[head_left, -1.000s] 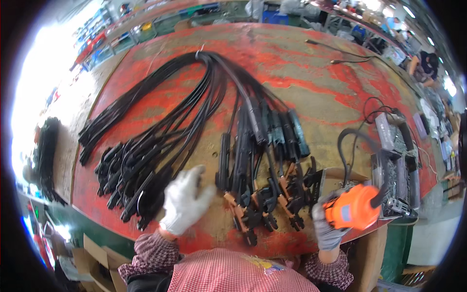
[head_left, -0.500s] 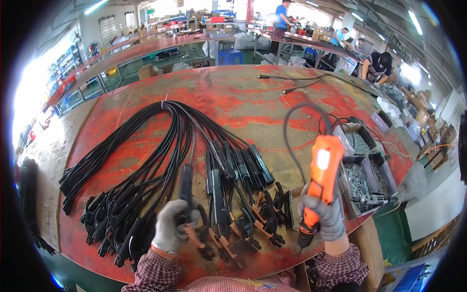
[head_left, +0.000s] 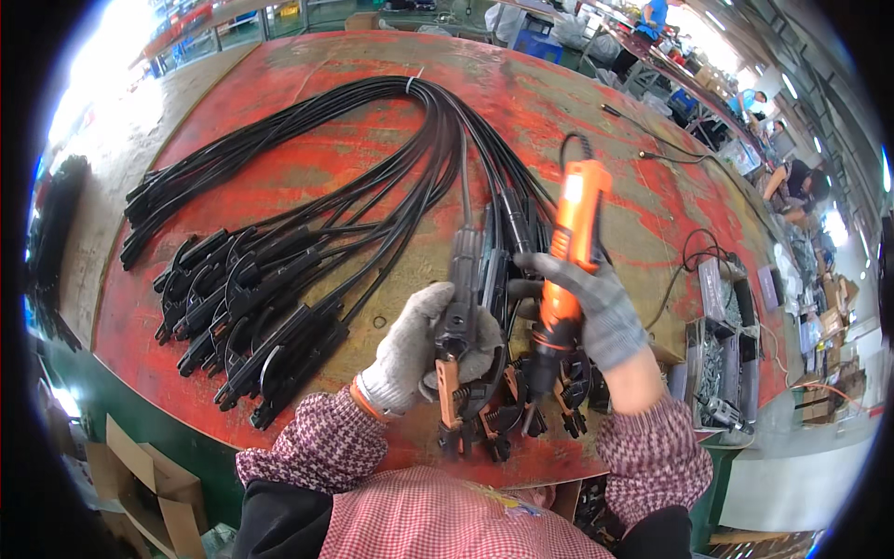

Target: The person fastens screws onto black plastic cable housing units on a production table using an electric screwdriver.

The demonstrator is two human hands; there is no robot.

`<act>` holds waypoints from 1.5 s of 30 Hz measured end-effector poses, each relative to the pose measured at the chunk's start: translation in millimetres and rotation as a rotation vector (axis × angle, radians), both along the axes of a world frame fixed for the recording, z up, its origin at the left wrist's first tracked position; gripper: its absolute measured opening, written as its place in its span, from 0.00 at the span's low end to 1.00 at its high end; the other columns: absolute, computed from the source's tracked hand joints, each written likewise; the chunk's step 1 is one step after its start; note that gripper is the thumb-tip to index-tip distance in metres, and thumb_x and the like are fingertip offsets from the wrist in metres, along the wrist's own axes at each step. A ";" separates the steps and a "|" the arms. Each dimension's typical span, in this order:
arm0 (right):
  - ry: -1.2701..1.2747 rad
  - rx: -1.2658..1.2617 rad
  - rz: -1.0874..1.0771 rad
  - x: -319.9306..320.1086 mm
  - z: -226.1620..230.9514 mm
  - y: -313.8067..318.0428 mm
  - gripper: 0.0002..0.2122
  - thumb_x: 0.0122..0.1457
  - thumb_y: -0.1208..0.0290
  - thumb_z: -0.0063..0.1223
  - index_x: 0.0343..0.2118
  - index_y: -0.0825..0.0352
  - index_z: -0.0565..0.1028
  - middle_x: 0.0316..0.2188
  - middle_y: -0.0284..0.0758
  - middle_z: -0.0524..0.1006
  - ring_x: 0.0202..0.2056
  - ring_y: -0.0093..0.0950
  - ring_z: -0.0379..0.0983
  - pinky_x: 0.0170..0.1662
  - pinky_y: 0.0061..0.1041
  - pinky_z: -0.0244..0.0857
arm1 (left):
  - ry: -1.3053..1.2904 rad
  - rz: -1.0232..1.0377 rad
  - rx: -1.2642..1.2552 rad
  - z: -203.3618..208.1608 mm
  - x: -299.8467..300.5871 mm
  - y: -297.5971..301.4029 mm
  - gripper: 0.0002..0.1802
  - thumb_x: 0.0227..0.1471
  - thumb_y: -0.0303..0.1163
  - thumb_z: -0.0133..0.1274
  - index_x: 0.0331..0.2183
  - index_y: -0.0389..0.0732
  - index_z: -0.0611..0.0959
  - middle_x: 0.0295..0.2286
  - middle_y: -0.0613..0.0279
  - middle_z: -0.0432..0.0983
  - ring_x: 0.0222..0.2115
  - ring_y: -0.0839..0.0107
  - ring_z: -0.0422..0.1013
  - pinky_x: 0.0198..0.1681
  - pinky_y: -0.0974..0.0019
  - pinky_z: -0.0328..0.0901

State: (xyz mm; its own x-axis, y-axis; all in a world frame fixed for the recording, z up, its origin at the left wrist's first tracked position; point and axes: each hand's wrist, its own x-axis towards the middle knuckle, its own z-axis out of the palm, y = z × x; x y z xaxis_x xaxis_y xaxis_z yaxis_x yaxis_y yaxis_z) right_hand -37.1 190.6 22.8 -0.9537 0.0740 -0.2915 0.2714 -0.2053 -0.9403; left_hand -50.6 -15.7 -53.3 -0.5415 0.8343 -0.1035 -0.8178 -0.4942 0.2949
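In my left hand (head_left: pixel 402 352), fingers wrapped round it, is a black welding electrode holder (head_left: pixel 458 321) with a copper-coloured jaw and a black cable leading away from me. My right hand (head_left: pixel 601 312) grips an orange electric screwdriver (head_left: pixel 579 210), its dark nose pointing down toward me, just right of the holder. Its tip is blurred and appears apart from the held piece. More holders with copper jaws (head_left: pixel 571 396) lie beside and partly under my hands. At the left, several black holders (head_left: pixel 270 298) lie in a pile, their cables (head_left: pixel 289 112) gathered by a white tie.
Grey bins of metal screws (head_left: pixel 710 359) stand at the table's right edge, with a silver tool (head_left: pixel 722 413) on them. A loose black cable (head_left: pixel 675 156) lies at the far right of the red worn table (head_left: pixel 307 58). A co-worker (head_left: pixel 796 182) bends over beyond it. An opened carton (head_left: pixel 154 489) stands lower left.
My view has tilted down and swung left. The screwdriver has come closer to my left hand, and the held electrode holder now lies more firmly within my left fingers.
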 end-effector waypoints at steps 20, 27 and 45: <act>0.217 0.324 0.016 -72.3 17.4 -2.9 0.25 0.40 0.80 0.69 0.44 0.66 0.72 0.34 0.29 0.77 0.35 0.22 0.75 0.39 0.23 0.72 | 0.474 0.035 -0.639 17.4 47.1 -28.8 0.39 0.54 0.35 0.51 0.62 0.38 0.53 0.41 0.59 0.69 0.38 0.75 0.68 0.41 0.71 0.66; 0.329 0.456 -0.047 -52.7 5.3 -2.3 0.22 0.42 0.80 0.68 0.42 0.67 0.72 0.32 0.30 0.77 0.31 0.20 0.74 0.34 0.21 0.72 | 0.788 0.153 -0.927 0.5 49.2 -13.6 0.38 0.55 0.34 0.50 0.62 0.36 0.53 0.51 0.53 0.65 0.45 0.72 0.68 0.48 0.69 0.63; 0.398 0.361 -0.197 5.3 -13.8 18.7 0.21 0.46 0.78 0.67 0.43 0.68 0.71 0.34 0.30 0.76 0.33 0.18 0.73 0.36 0.20 0.71 | 0.116 -0.095 -0.136 37.3 16.9 21.6 0.29 0.60 0.56 0.40 0.54 0.47 0.66 0.14 0.65 0.66 0.06 0.81 0.54 0.08 0.77 0.49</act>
State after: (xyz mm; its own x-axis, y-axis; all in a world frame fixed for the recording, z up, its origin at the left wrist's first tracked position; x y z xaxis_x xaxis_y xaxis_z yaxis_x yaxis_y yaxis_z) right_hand -31.8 209.3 9.0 -0.9430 0.2896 0.1642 -0.1288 0.1376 -0.9821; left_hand -33.7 5.9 -16.0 -0.4760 0.8647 -0.1602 -0.8155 -0.3658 0.4486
